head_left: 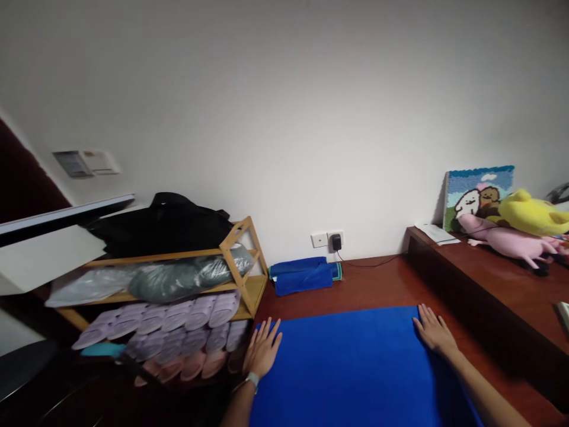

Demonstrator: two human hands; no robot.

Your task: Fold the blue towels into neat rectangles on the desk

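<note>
A blue cloth [351, 362] lies spread over the reddish-brown wooden surface, its near part running out of view at the bottom. On its far left corner rests my left hand [263, 350], palm down with the fingers stretched out; a watch or band circles that wrist. My right hand [434, 331] lies flat at the far right corner, fingers apart, partly on the cloth's edge. Neither hand grips anything. Beyond the cloth, against the wall, sits a folded blue cloth [304, 276] with a green-trimmed edge showing behind it.
Left stands a wooden rack [252, 284] with several lilac slippers [200, 311], plastic-wrapped items and a black bag [164, 228]. A black adapter [336, 241] is plugged into the wall, its cable trailing right. A raised ledge [502, 290] at right carries plush toys [507, 237] and a picture [462, 190].
</note>
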